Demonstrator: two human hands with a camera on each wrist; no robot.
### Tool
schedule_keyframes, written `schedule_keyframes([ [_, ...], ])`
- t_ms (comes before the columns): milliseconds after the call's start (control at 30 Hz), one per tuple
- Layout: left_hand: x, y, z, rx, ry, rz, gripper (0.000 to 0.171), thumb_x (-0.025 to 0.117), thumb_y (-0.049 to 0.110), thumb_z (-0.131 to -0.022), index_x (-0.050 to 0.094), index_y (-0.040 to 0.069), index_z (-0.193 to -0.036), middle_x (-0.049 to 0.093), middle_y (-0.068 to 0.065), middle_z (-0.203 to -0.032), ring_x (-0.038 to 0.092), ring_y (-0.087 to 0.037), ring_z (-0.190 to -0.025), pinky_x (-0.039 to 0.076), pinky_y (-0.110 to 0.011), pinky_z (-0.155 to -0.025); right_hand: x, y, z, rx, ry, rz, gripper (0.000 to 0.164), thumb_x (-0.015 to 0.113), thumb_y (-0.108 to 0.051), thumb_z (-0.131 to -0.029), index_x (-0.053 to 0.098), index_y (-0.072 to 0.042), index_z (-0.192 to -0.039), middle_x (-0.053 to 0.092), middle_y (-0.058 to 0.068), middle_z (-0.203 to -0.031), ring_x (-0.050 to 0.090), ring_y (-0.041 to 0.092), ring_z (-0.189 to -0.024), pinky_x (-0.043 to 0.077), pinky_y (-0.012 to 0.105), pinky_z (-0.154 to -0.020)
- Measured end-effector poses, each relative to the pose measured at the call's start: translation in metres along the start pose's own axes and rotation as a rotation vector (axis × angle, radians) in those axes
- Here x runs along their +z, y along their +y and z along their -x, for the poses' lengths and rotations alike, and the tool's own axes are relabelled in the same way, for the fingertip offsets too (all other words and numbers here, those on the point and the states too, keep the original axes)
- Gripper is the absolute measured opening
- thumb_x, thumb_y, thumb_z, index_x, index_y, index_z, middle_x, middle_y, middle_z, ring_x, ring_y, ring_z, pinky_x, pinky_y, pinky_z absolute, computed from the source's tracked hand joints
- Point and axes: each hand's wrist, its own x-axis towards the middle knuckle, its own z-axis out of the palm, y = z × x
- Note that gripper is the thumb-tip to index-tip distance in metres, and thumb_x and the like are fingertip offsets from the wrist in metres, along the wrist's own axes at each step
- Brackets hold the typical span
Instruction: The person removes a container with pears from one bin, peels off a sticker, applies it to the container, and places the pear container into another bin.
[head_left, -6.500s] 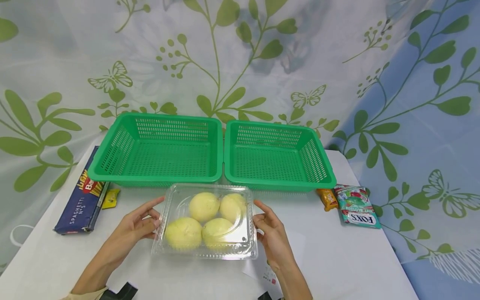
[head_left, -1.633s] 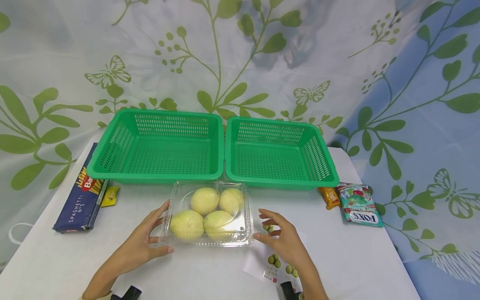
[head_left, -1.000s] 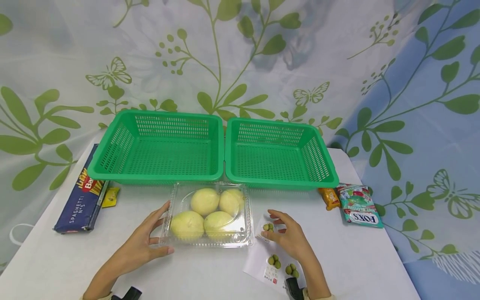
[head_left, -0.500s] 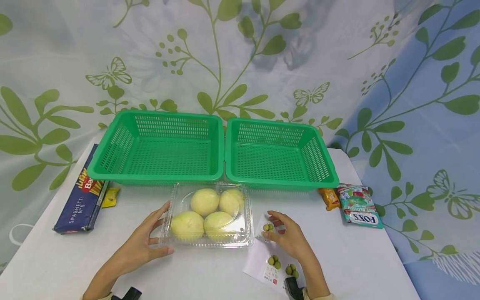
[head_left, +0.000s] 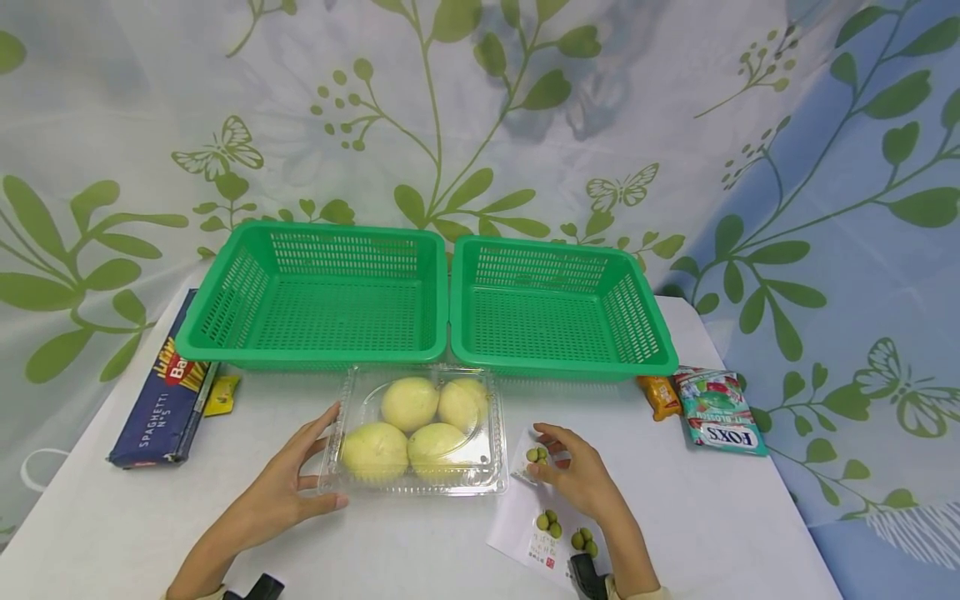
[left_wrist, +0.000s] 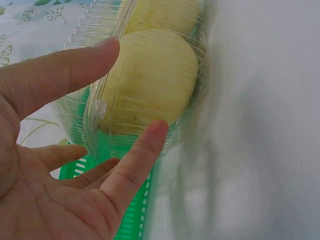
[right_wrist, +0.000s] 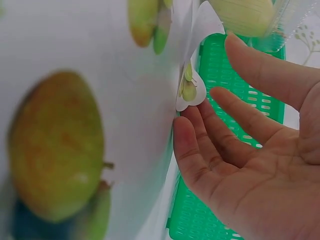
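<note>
A clear plastic clamshell box (head_left: 417, 508) with several pale yellow round fruits (head_left: 375, 451) inside sits on the white table in front of the baskets. At its left end is my left hand (head_left: 279, 487), thumb and fingers spread and fairly straight, fingertips right at the box wall. To the box's right, my right hand (head_left: 583, 473) is over a white paper sheet (head_left: 517, 523) printed with green fruits. The right wrist view shows the sheet's edge curling up near the fingertips (right_wrist: 184, 131), with the thumb apart from it. Nothing is pinched.
Two green plastic baskets (head_left: 315, 354) (head_left: 562, 364) stand side by side behind the box. At left lie a blue spaghetti box (head_left: 153, 417) and a small yellow packet (head_left: 221, 395). An orange packet (head_left: 659, 397) and a Fox's candy bag (head_left: 720, 410) lie at right.
The fruit box was held between both hands and tilted up; now it rests on the table. My right hand has left its side and moved right onto the printed sheet; the left stays.
</note>
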Motion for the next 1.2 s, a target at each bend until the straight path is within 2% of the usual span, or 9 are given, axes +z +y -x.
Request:
schedule_keyframes([
  [533,0.0010,0.0004,0.0012,0.005,0.001,0.019,0.113,0.086,0.011,-0.076,0.015,0.028,-0.163,0.013,-0.024,-0.166,0.029,-0.058,-0.144,0.059,-0.039,-0.091,0.0010,-0.0015,0.0011,0.003,-0.013,-0.006,0.054,0.077,-0.013,-0.087,0.061,-0.016,-0.138,0.066,0.005,-0.121,0.060,0.023,-0.115,0.053,0.045,-0.099],
  [733,0.0006,0.0001,0.0009,0.015,-0.006,0.033,0.113,0.086,0.010,-0.076,0.015,0.027,-0.163,0.013,-0.024,-0.166,0.028,-0.058,-0.144,0.059,-0.036,-0.091,0.0019,-0.0026,0.0018,-0.002,-0.004,0.008,0.052,0.074,-0.006,-0.088,0.061,-0.017,-0.137,0.066,0.004,-0.118,0.061,0.022,-0.113,0.053,0.044,-0.098],
  [967,0.0001,0.0005,0.0016,0.025,-0.008,0.034,0.113,0.086,0.011,-0.076,0.014,0.028,-0.163,0.014,-0.024,-0.165,0.028,-0.058,-0.144,0.059,-0.039,-0.092,0.0029,-0.0047,0.0027,-0.029,0.014,0.006,0.049,0.068,0.002,-0.089,0.062,-0.015,-0.135,0.066,0.002,-0.110,0.062,0.021,-0.110,0.054,0.043,-0.096],
  [1200,0.0002,0.0012,0.0008,0.024,-0.015,0.037,0.113,0.085,0.012,-0.078,0.013,0.027,-0.163,0.013,-0.025,-0.166,0.026,-0.059,-0.144,0.058,-0.043,-0.094,0.0028,-0.0061,0.0027,-0.045,0.009,-0.003,0.045,0.067,0.000,-0.092,0.063,-0.014,-0.134,0.066,0.000,-0.104,0.063,0.018,-0.108,0.054,0.039,-0.094],
])
